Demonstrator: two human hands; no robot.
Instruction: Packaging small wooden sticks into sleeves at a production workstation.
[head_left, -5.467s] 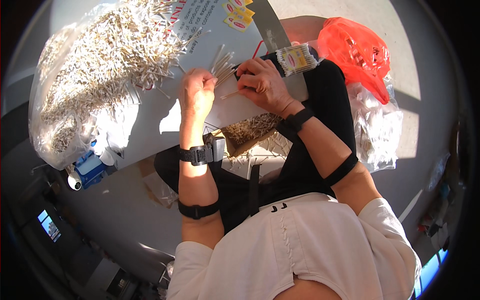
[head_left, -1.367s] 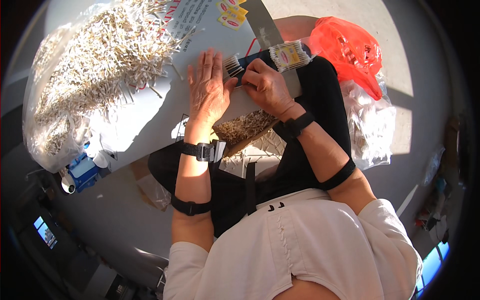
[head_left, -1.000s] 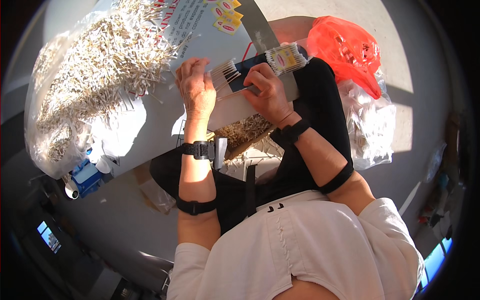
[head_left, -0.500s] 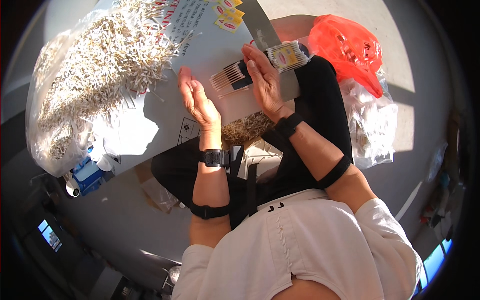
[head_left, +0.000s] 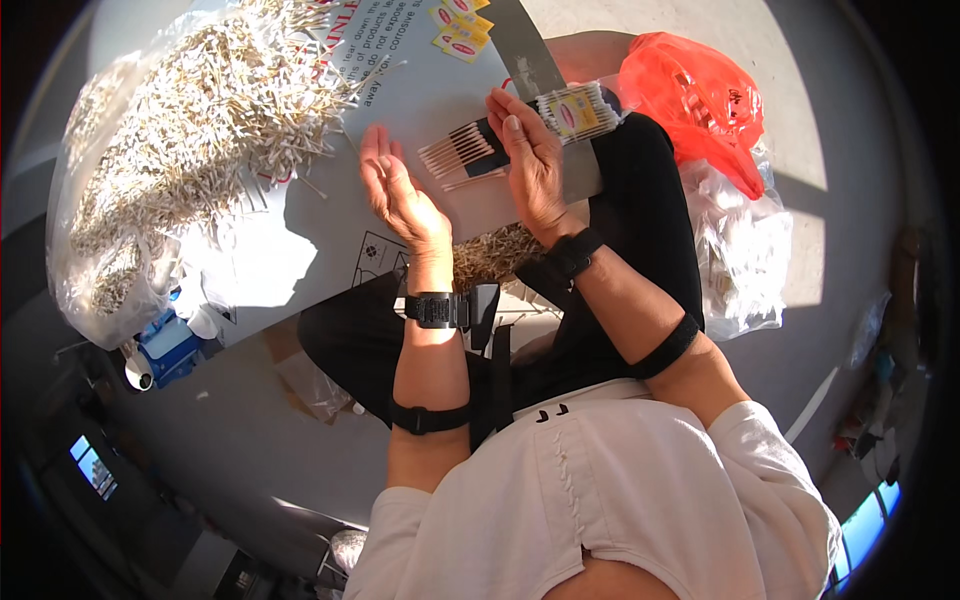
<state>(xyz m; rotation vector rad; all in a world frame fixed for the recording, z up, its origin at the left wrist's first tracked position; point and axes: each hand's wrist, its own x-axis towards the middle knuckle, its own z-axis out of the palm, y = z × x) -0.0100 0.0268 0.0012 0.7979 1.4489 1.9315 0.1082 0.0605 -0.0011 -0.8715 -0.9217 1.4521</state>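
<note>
My left hand (head_left: 408,200) is raised over the light board (head_left: 330,200), palm turned inward, fingers stretched out and holding nothing. Facing it, my right hand (head_left: 538,175) has its fingers extended beside a dark strip (head_left: 488,150). Between the hands, a row of cotton swabs (head_left: 455,150) lies side by side on that strip, and a loose swab or two rests just below. Right of my right hand sits a clear packet of cotton swabs (head_left: 578,112) with a yellow label. Whether my right fingertips touch the packet or strip I cannot tell.
A big heap of loose cotton swabs (head_left: 215,140) spills from a clear bag at left. Small yellow cards (head_left: 462,30) lie at the far edge. To the right are a red plastic bag (head_left: 690,100) and a clear bag with white contents (head_left: 740,250). More swabs (head_left: 495,255) show beneath the board.
My left hand has shifted slightly up and its forearm a little right. My right hand stays nearly in place; the swabs and packet look unchanged.
</note>
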